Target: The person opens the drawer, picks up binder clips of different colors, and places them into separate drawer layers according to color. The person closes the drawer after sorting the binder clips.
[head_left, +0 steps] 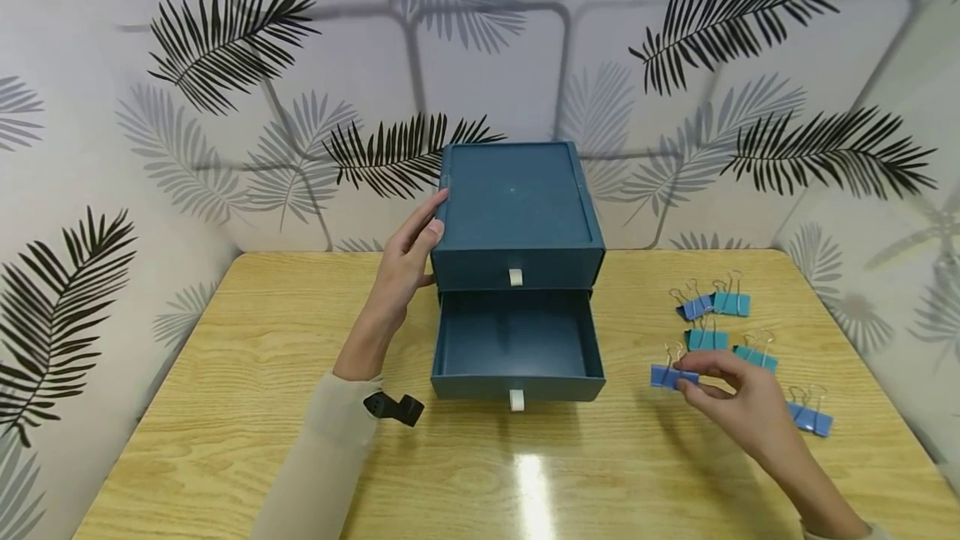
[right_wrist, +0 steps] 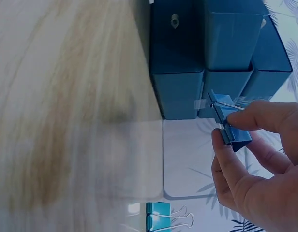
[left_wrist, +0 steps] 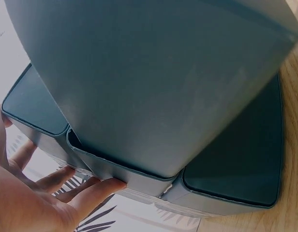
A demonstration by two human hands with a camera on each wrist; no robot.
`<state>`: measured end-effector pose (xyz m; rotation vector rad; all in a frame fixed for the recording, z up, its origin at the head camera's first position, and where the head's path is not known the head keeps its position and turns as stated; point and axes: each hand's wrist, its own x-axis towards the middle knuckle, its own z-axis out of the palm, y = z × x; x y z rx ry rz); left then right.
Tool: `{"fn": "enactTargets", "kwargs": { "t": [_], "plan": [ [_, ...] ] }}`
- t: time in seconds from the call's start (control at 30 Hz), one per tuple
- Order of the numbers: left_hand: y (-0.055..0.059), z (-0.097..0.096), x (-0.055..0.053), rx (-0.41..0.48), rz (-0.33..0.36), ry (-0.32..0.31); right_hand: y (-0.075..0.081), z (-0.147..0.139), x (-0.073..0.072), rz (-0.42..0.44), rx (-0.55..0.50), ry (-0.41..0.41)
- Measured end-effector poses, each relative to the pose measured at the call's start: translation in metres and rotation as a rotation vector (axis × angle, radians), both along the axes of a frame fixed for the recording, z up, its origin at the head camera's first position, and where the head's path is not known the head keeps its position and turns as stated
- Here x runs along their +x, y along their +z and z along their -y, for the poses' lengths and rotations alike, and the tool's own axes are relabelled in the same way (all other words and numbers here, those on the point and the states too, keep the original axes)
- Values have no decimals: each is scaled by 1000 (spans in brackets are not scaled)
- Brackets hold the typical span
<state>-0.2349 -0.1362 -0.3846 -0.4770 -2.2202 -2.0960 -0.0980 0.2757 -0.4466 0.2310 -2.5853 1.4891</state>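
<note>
A dark blue drawer cabinet stands on the table with one drawer pulled out below its top drawer; the inside of the pulled-out drawer is bare. My left hand rests against the cabinet's left side, fingers extended. In the left wrist view, the left hand's fingers lie along the cabinet's side wall. To the right of the drawer, my right hand pinches a blue binder clip between thumb and fingers. The right wrist view shows that binder clip held from one end.
Several other binder clips lie on the right of the table: a blue clip, a teal clip, a second teal clip and more near the right hand. The wooden table meets a leaf-patterned backdrop behind the cabinet.
</note>
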Motion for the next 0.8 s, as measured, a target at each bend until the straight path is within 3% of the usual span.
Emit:
{"fn": "enactTargets", "kwargs": {
  "t": [0.17, 0.5, 0.8],
  "plan": [
    [0, 0, 1, 1, 2, 3, 7, 3, 3, 1, -83, 7],
    [0, 0, 1, -8, 7, 12, 25, 16, 6, -54, -75, -17],
    [0, 0, 0, -3, 1, 6, 39, 35, 5, -125, -133, 19]
  ]
}}
